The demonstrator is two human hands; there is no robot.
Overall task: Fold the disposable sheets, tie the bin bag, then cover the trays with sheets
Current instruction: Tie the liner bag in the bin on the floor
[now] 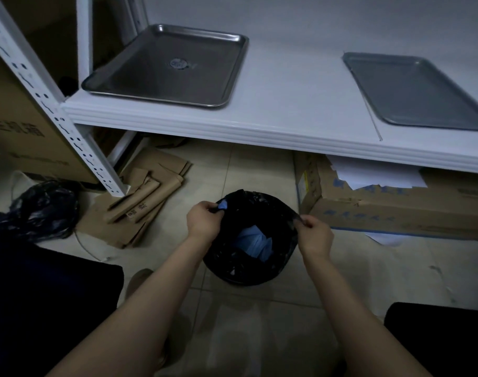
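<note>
Lower centre of frame: bin bag [233, 227] on floor, mouth open, blue sheet [255, 242] inside. Left hand [203, 220] pinches left rim, right hand [315, 234] pinches right rim. Risks: thin film tearing under pull; sheet catching in knot. Trays [167, 65] bare, upper frame.

Up and right of the bin bag [259, 210], the tray [417, 91] is cut off at the frame's edge, and the cardboard box [395, 210] runs under the shelf [286, 126]. Inside the bag we see only part of the blue sheets [255, 242] — perhaps crumpled. Left of it, the print on the flattened cardboard [139, 205] is too small to read.
</note>
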